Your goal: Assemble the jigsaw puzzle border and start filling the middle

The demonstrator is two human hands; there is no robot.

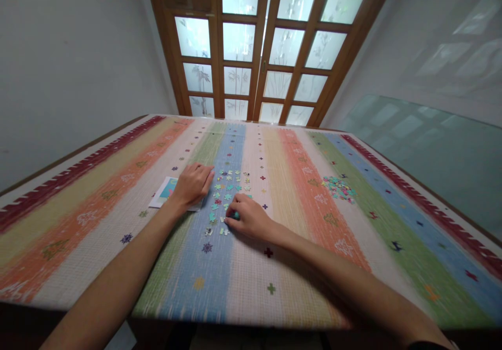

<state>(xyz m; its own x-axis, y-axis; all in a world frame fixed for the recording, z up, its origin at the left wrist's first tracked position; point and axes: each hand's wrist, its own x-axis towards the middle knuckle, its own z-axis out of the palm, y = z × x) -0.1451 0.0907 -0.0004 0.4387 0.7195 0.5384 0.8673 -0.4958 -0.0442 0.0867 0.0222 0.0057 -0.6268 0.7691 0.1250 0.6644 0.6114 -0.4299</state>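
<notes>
Loose jigsaw puzzle pieces [229,188], mostly teal and green, lie spread in rough rows in front of me on a striped cloth. My left hand [193,185] lies palm down over a printed picture card [157,199] beside the pieces, its fingers extended and partly covering the card. At the right side of the rows is my right hand [248,216], thumb and fingers pinched together. A teal puzzle piece [236,215] shows between them. The hand hides some of the pieces beneath it.
A pile of mixed puzzle pieces [339,188] sits farther right on the striped tablecloth [290,182]. Beyond the table's far edge stand wooden doors [257,67] with frosted panes. A glass panel [427,151] leans along the right wall.
</notes>
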